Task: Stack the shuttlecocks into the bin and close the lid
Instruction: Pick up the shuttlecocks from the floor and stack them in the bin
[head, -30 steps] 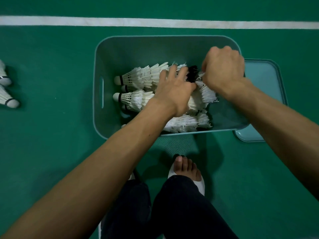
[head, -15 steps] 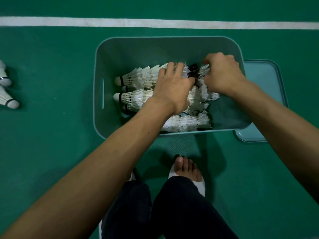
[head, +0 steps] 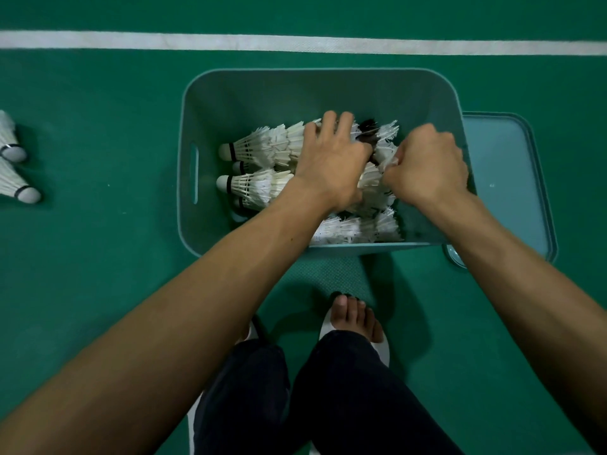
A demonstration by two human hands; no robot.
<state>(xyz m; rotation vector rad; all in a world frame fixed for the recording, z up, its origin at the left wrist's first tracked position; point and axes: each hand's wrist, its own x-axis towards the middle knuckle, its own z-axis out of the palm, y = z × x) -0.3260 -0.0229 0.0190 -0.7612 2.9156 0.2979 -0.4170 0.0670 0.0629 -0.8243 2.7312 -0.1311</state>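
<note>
the bin [head: 295,93], a grey-green plastic tub with a slot handle in its 9 o'clock wall, sits on the green court floor [head: 98,257], and the person's two forearms reach across its near rim from 6 o'clock, hiding much of what lies inside. its lid [head: 505,178] lies flat on the floor at 3 o'clock of the bin, partly tucked behind the bin's wall and the right forearm. a single white line [head: 295,44] runs across the floor at 12 o'clock. inside the bin the white shuttlecocks [head: 259,149] lie on their sides in nested rows, four cork tips showing toward 9 o'clock; how many are nested in each row cannot be told. the left hand [head: 331,159] rests on the rows with straight fingers, grasping nothing. the right hand [head: 427,165] is clenched round white feathers at the 3 o'clock end of the rows. something black [head: 366,126] shows between the hands. two loose shuttlecocks [head: 14,185] lie on the floor well apart at 9 o'clock. one bare foot [head: 353,318] in a white sandal shows at 6 o'clock.
</note>
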